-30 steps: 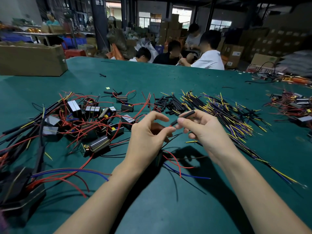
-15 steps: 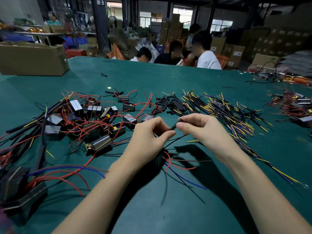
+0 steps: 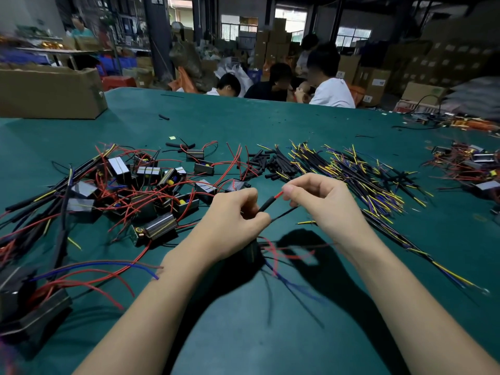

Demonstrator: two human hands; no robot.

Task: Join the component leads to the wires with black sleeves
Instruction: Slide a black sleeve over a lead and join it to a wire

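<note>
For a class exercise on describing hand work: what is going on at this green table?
A person is joining wires by hand. The left hand holds a black sleeve with a red lead coming out of its far end; the right hand pinches that lead's tip. A thin black wire runs between the hands just below. Loose sleeves, cut wires and boxy components lie on the table.

Left hand pinches black sleeve; right hand pinches red lead

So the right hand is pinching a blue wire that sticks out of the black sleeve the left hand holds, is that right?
Not quite: the wire is red, not blue, as the head view shows. The right hand pinches its end where it sticks out of the black sleeve held by the left hand.
</note>
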